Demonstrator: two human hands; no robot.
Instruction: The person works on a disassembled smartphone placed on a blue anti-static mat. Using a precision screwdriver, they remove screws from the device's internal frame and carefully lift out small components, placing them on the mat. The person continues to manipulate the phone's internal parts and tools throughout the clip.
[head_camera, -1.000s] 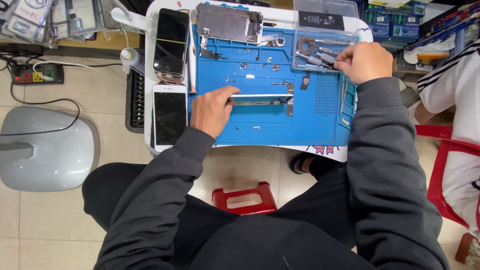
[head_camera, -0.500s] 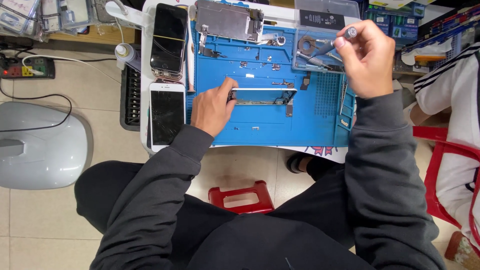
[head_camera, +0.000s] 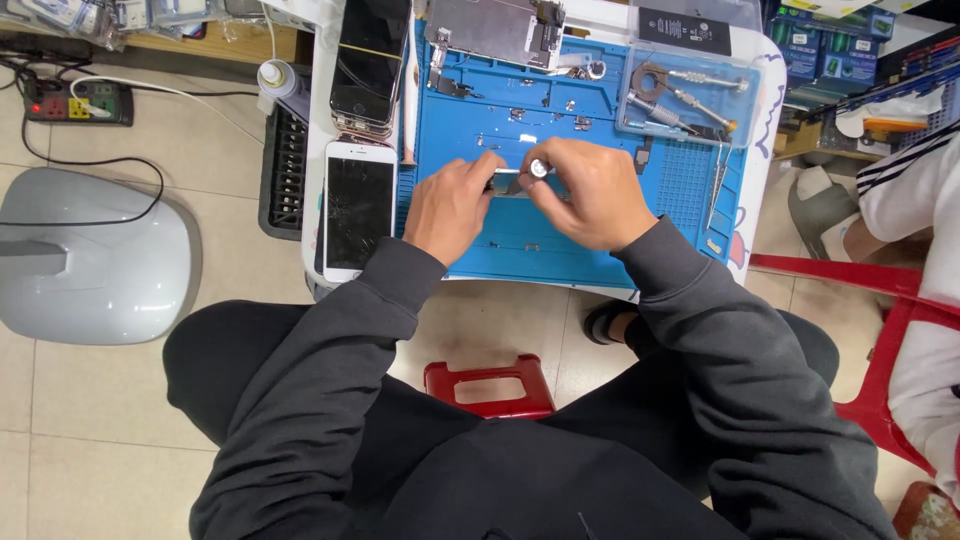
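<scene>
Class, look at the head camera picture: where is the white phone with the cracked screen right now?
The white phone with the cracked screen lies on the left edge of the table, just left of the blue mat, below the dark phone, beside the left hand.

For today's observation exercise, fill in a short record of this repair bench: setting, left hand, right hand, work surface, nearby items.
Setting: person seated at a small white table
Left hand: pressing on a narrow metal part
Right hand: holding a screwdriver upright over that part
Work surface: blue mat
Nearby items: cracked white phone, dark phone, clear tool tray, red stool
</scene>
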